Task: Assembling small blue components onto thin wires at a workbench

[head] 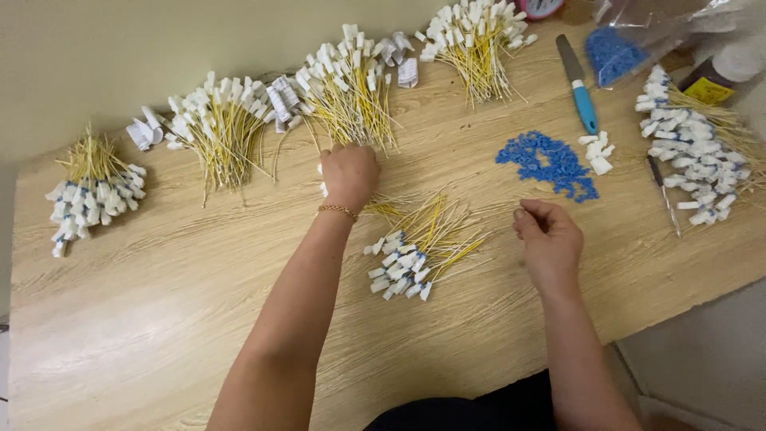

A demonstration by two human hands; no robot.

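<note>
The table (159, 319) is faced in pale wood-grain laminate, smooth with a faint sheen. At twelve o'clock from the left hand (349, 175), a bundle (351, 88) of thin yellow plastic-coated wires is seen, tipped with matt white plastic connectors. A gold metal bracelet (338, 210), glossy, is worn on the left wrist. At one o'clock from the right hand (549, 239), small blue plastic caps (546, 162) are heaped, matt. Further up, a knife (576, 80) shows a dull grey metal blade and smooth blue plastic handle.
</note>
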